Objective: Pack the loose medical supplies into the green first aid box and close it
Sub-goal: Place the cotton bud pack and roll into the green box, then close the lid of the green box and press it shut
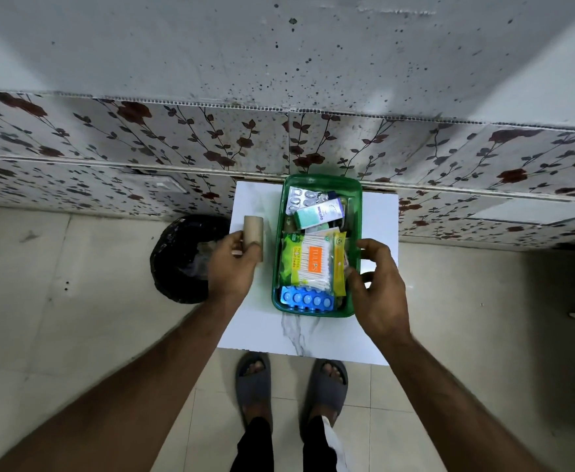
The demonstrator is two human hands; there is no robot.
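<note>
Head view: green first aid box [316, 245] sits open at table [255, 330] centre, nearly full. Your left hand [233, 264] grips a tan bandage roll [254, 236] at the box's 9 o'clock. Your right hand [379, 279], fingers loosely spread and holding nothing, touches the 3 o'clock rim. Lay the roll flat beside the cotton swab packet [313, 262] so a lid can seat.

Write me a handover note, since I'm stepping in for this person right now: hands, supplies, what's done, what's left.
Left hand: grip closed on a tan bandage roll, held over the white table, left of the box.
Right hand: at the box's right rim, fingers curled; whether it grips anything is unclear.
Green first aid box: open, holding blister packs, a cotton swab pack and a small carton.
Done: most supplies are packed.
Left: put the roll in and close the box. No lid is visible.
</note>
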